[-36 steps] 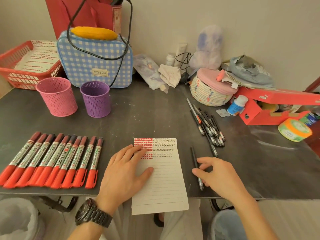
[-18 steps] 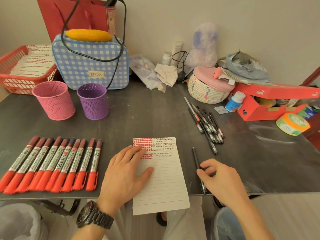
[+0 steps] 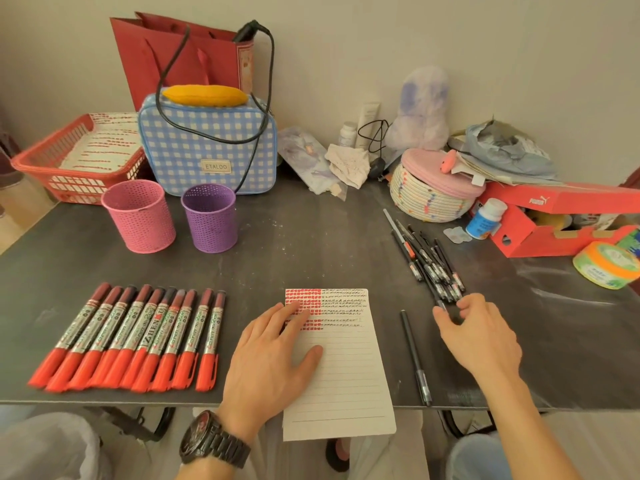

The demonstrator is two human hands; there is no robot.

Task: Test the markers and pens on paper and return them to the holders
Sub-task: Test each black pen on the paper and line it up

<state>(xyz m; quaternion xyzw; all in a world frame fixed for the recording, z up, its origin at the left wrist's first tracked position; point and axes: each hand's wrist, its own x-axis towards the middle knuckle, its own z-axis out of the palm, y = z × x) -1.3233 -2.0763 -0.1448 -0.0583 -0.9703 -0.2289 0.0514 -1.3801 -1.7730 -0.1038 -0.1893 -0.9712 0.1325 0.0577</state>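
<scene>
Black slim pens (image 3: 429, 261) lie piled at centre right. The right hand (image 3: 481, 334) is palm-down with curved fingertips at the pile's near end; grip cannot be determined. The left hand (image 3: 273, 355) lies flat, fingers spread, on the white lined paper sheet (image 3: 346, 375).

I'm at a dark grey tabletop (image 3: 311, 244), scuffed w/ white marks, far edge against a plain off-white wall (image 3: 450, 36); tan floor (image 3: 20, 209) past left edge. Soft even light.

Looks like a home desk (image 3: 311, 244), a lived-in corner: past the fingers (image 3: 291, 315), a gingham bag (image 3: 207, 150), gift bag (image 3: 156, 57), woven basket (image 3: 429, 199) and shoebox (image 3: 540, 233) crowd the wall (image 3: 485, 36).
</scene>
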